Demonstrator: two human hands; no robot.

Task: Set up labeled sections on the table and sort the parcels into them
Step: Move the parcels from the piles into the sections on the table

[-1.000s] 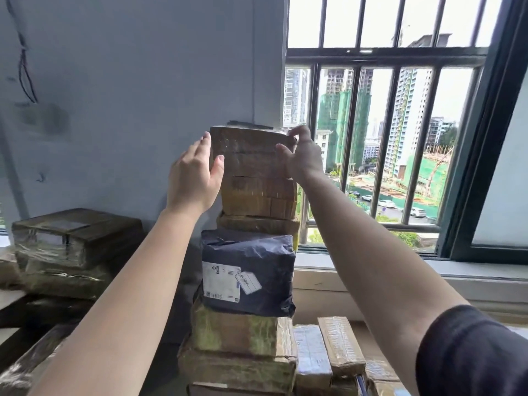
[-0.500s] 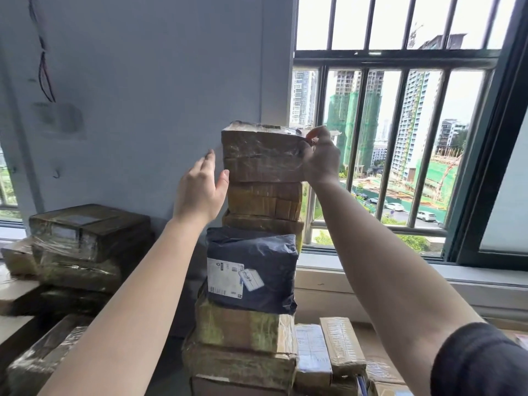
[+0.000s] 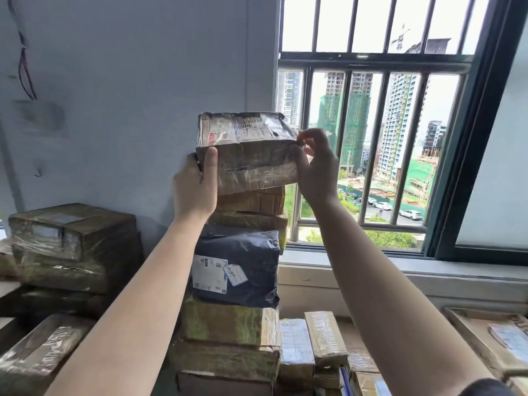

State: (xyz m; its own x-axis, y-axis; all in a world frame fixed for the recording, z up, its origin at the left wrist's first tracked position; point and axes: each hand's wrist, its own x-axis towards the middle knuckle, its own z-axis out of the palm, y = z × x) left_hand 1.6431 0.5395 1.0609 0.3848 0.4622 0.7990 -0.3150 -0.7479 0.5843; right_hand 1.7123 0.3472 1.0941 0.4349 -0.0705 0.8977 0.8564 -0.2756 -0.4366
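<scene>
A brown cardboard parcel wrapped in clear tape (image 3: 251, 155) is at the top of a tall stack of parcels (image 3: 231, 332), tilted with its labelled top face towards me. My left hand (image 3: 195, 187) grips its left end, thumb on the front face. At its right end, my right hand (image 3: 315, 167) holds it with the thumb on the front and the fingertips at the top corner. Below it sit more brown boxes, a dark blue mailer bag (image 3: 237, 267) with a white label, and further taped boxes.
A second pile of taped boxes (image 3: 71, 247) stands at the left against the grey wall. Smaller parcels (image 3: 311, 344) lie right of the stack, and a flat box (image 3: 491, 338) sits at the far right. A barred window (image 3: 371, 138) is behind.
My left hand moved from beside the stack onto the top parcel's left end. Both hands now hold it, and it has tipped towards me, lifting off the box below.
</scene>
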